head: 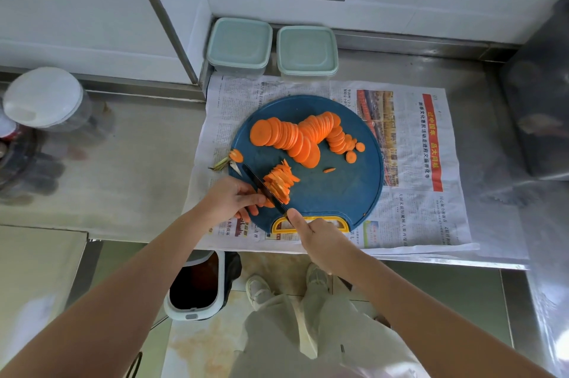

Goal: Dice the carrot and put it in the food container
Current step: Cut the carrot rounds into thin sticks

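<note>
The right hand (312,234) is wrapped tight around the knife (265,186). Its blade points away and left, across the small carrot stack (278,185) that the left hand (234,199) pinches on the blue board (338,192). More round slices (300,137) lie farther back, near two closed food containers (240,45).

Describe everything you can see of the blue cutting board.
The cutting board is round, dark blue, plastic-looking, with a yellow cut-out grip at its near edge. It lies flat on newspaper over the steel counter. Fanned carrot rounds cover its far half; nearer, the left hand holds a carrot stack on it while the knife cuts strips. The carrot top sits at its left rim.
</note>
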`<state>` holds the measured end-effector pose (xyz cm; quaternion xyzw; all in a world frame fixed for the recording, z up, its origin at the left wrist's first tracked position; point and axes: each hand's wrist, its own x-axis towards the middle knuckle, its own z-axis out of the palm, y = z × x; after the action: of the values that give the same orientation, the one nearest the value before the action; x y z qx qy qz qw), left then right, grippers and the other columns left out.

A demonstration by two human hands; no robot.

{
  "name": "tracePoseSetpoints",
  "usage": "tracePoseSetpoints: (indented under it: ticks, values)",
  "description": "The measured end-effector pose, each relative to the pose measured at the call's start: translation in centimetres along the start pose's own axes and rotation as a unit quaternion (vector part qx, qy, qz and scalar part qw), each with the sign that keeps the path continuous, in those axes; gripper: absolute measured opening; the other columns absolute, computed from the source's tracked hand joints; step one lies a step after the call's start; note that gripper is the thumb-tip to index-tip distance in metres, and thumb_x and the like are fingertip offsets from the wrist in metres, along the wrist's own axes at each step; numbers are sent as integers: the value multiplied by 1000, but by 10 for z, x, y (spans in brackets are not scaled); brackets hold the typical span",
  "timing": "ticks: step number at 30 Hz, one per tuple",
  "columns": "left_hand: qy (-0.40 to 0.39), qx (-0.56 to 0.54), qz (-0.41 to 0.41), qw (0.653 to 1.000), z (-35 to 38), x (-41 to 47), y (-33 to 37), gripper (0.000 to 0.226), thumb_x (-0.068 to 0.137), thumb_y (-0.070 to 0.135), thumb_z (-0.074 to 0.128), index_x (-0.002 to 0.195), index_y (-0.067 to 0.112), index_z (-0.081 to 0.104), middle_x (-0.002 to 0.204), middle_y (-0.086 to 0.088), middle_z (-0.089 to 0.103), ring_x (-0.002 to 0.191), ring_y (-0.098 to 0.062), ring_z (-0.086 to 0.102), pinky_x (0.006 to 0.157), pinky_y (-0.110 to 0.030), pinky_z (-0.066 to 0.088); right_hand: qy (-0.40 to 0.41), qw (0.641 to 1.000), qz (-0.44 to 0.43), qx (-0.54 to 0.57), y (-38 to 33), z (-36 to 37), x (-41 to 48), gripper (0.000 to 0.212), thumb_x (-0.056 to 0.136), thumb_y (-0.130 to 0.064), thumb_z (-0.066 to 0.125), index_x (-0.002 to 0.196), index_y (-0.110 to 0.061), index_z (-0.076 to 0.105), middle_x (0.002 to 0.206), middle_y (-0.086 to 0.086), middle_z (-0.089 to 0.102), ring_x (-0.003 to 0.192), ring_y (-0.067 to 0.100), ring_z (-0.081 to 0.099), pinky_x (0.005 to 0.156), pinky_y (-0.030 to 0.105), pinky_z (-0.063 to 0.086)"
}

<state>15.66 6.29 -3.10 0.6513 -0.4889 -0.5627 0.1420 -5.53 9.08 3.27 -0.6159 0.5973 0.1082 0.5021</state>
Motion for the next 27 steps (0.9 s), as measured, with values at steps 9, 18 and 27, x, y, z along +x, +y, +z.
tracePoseSetpoints:
  ticks: [9, 18, 27]
  values:
    - [-17, -7, 7, 1000, -2, 4, -3, 11, 87, 28, 66, 79, 25, 72, 62, 5, 70, 52, -15, 63, 57, -26, 50, -38, 998, 27, -38, -13, -13, 2, 62, 97, -61, 15, 87, -7, 46, 65, 6, 47, 54, 15, 43, 68, 37, 40]
    - [-16, -10, 12, 1000, -1, 4, -4, 18, 88, 28, 65, 71, 23, 68, 56, 8, 67, 49, -10, 62, 48, -15, 47, -38, 997, 28, -66, -18, -14, 5, 60, 98, -59, 16, 82, -8, 45, 65, 6, 45, 55, 15, 41, 70, 35, 39]
    - [-18, -5, 17, 1000, 0, 6, -9, 21, 89, 30, 63, 73, 17, 69, 55, 7, 67, 51, -10, 64, 51, -16, 50, -40, 997, 33, -63, -22, -14, 4, 61, 98, -58, 16, 88, -6, 46, 65, 6, 45, 54, 15, 41, 70, 35, 39]
